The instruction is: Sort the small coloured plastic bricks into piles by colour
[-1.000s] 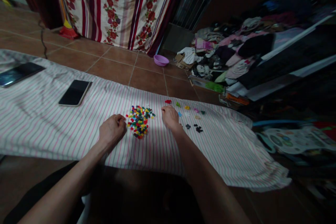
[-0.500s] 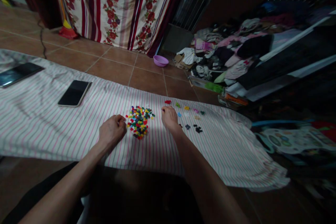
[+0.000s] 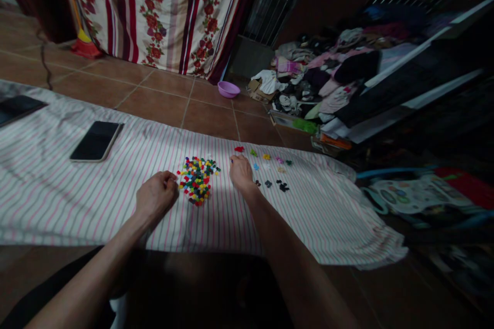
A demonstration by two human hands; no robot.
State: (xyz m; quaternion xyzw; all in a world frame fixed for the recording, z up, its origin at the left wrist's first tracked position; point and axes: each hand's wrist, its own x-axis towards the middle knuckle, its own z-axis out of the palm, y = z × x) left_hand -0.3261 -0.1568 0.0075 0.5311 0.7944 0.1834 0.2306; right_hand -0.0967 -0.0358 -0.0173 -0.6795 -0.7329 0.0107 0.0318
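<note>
A heap of tiny multicoloured blocks (image 3: pixel 196 181) lies on a striped cloth (image 3: pixel 216 221). Left of it, my left hand (image 3: pixel 157 193) rests on the cloth with curled fingers close to the heap's edge; anything inside them is hidden. Across the heap, my right hand (image 3: pixel 241 170) is closed in a pinch, with a small dark blue block (image 3: pixel 231 161) at its fingertips. Around that hand sit small single-colour groups: red blocks (image 3: pixel 239 149), green blocks (image 3: pixel 253 152), yellow blocks (image 3: pixel 266 156), light blue blocks (image 3: pixel 256 166) and black blocks (image 3: pixel 283 186), among others.
A phone (image 3: pixel 96 141) lies on the cloth to the left, and a second dark device (image 3: pixel 19 108) is farther left. Beyond the cloth's far edge, a purple basin (image 3: pixel 228 89) stands on the tiled floor. Piled clothes (image 3: pixel 309 77) fill the back right.
The view has swung slightly right, so everything appears farther left. Both hands keep nearly the same places beside the heap, fingers still closed.
</note>
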